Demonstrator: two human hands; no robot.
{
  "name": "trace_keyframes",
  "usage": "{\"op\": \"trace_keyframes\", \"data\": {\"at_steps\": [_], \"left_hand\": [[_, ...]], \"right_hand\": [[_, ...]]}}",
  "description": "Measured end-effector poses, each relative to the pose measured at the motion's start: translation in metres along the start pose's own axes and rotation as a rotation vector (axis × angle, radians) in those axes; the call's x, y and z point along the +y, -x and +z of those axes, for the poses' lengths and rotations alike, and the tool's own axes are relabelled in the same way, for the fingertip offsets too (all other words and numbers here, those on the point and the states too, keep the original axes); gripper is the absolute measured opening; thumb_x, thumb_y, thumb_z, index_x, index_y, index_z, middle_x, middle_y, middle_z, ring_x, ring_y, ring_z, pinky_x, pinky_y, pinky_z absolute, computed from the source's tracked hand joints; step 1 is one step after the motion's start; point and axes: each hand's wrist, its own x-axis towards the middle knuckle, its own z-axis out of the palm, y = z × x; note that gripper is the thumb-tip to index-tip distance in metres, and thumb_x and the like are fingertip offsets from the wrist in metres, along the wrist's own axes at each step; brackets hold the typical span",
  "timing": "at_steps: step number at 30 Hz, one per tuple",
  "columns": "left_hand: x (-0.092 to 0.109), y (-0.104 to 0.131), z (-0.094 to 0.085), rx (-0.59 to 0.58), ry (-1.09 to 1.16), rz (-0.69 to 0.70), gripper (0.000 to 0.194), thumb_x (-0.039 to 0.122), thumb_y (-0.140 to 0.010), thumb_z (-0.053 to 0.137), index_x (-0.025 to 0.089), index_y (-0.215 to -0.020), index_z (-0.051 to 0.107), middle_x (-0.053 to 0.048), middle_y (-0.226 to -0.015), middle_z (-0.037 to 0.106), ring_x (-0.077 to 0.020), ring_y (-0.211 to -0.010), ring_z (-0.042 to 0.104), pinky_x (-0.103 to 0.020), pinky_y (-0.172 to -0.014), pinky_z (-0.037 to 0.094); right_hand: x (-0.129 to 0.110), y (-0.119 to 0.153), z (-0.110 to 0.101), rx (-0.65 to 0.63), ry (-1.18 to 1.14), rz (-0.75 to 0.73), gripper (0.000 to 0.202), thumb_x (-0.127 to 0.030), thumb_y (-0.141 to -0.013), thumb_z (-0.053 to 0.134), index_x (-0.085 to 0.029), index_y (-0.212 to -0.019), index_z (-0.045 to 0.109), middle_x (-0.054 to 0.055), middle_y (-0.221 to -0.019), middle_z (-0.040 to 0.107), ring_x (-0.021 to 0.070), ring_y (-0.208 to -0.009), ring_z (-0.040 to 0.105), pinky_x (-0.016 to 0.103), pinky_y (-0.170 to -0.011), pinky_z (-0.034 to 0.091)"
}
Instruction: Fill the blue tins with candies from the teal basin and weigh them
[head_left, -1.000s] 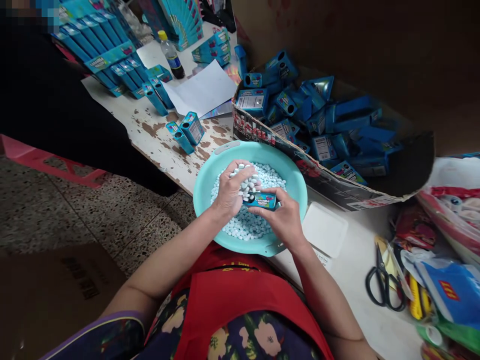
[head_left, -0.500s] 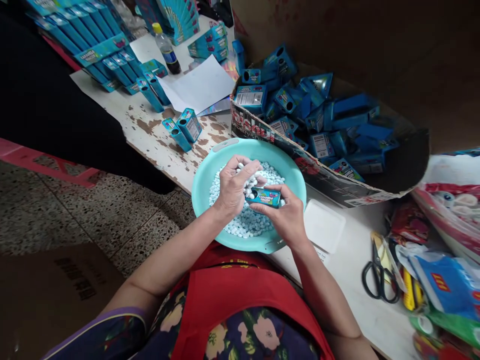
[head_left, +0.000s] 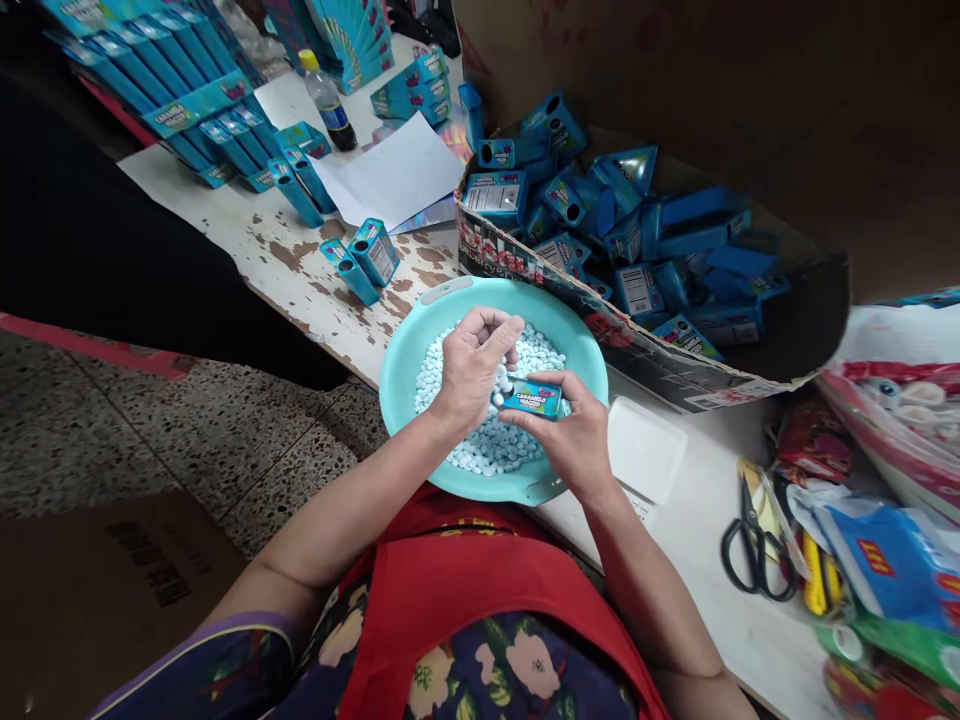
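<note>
The small blue box (head_left: 536,400) is a flat, glossy pack with white lettering on its upward face and a touch of pink near one corner. It lies on its side over the basin (head_left: 400,385), pinched between the thumb and fingers of the right hand (head_left: 583,435). The left hand (head_left: 472,375) is loosely curled around a few white candies (head_left: 491,455), which show between its palm and the near end of the pack; how many more it holds is hidden. Small rounded pieces of the same kind cover the bottom of the pale turquoise basin, and both hands block the view of its middle.

Just beyond the rim stands a cut-down carton (head_left: 577,300) heaped with blue packs. Two more packs (head_left: 364,260) stand upright on the peeling white table (head_left: 259,230), near a sheet of paper (head_left: 397,170) and a yellow-capped bottle (head_left: 330,108) of dark liquid. To the right are a shallow white tray (head_left: 645,450) and black-handled scissors (head_left: 756,560).

The held pack reads "CARAMELO MACIZO", and the same name is on the display packs (head_left: 180,115) at far left; the carton's side shows "berry", its other print unclear
</note>
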Motion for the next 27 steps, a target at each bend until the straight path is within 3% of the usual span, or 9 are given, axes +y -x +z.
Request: {"op": "trace_keyframes", "data": {"at_steps": [9, 18, 22, 27], "left_hand": [[0.0, 0.008, 0.006, -0.04, 0.055, -0.005, 0.026, 0.04, -0.082, 0.07, 0.019, -0.078, 0.055, 0.008, -0.052, 0.043, -0.0046, -0.042, 0.038, -0.017, -0.038, 0.03], [0.024, 0.008, 0.002, 0.007, 0.184, 0.002, 0.029, 0.037, -0.08, 0.073, 0.019, -0.074, 0.05, 0.009, -0.053, 0.031, -0.0033, -0.042, 0.03, -0.016, -0.037, 0.025], [0.021, 0.011, 0.0, 0.027, 0.135, -0.038, 0.03, 0.039, -0.081, 0.071, 0.02, -0.073, 0.049, 0.009, -0.052, 0.03, -0.0041, -0.041, 0.03, -0.017, -0.037, 0.026], [0.014, 0.021, 0.008, -0.023, 0.076, 0.008, 0.029, 0.041, -0.081, 0.07, 0.021, -0.074, 0.051, 0.009, -0.052, 0.031, -0.0049, -0.042, 0.03, -0.019, -0.039, 0.027]], "right_hand": [[0.004, 0.001, 0.004, 0.001, -0.058, 0.019, 0.039, -0.04, -0.066, 0.083, -0.022, -0.095, 0.066, 0.001, -0.092, 0.069, 0.0196, -0.084, 0.065, 0.035, -0.08, 0.051], [0.009, 0.007, -0.009, 0.069, -0.259, 0.173, 0.05, -0.039, -0.051, 0.091, -0.023, -0.091, 0.066, -0.002, -0.086, 0.068, 0.0164, -0.075, 0.063, 0.029, -0.068, 0.052], [0.011, 0.007, -0.008, 0.051, -0.269, 0.172, 0.05, -0.039, -0.05, 0.091, -0.023, -0.091, 0.066, -0.002, -0.085, 0.068, 0.0157, -0.073, 0.063, 0.029, -0.068, 0.052], [0.008, 0.006, 0.002, 0.054, -0.246, 0.158, 0.05, -0.043, -0.052, 0.089, -0.022, -0.091, 0.066, -0.001, -0.085, 0.068, 0.0168, -0.075, 0.063, 0.031, -0.07, 0.053]]}}
